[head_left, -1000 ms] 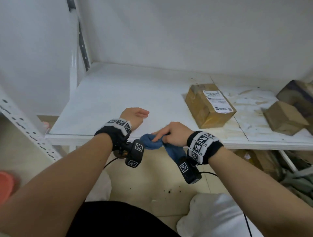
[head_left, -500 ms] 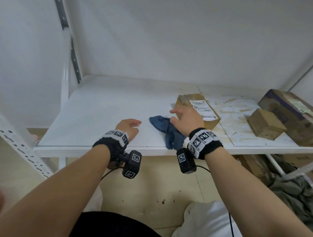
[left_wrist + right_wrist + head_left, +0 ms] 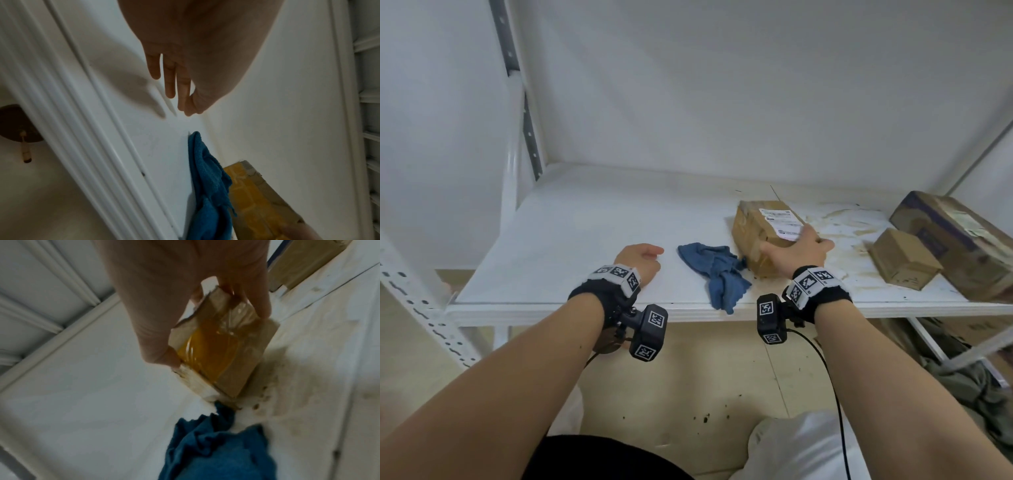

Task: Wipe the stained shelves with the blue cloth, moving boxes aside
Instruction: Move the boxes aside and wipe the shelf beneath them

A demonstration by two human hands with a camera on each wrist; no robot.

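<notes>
White shelf (image 3: 592, 219), stained beyond the labelled box (image 3: 760, 229): your right hand (image 3: 799, 251) grasps that box to shift it. Beside the box lies the blue cloth (image 3: 717, 274), released; past it your left hand (image 3: 638, 260) rests loosely curled, empty.

White shipping label (image 3: 781, 222) on taped cardboard box (image 3: 753, 240): print too small, unreadable.

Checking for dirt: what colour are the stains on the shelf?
Light brown stains on the white shelf, clearest in the head view.
</notes>
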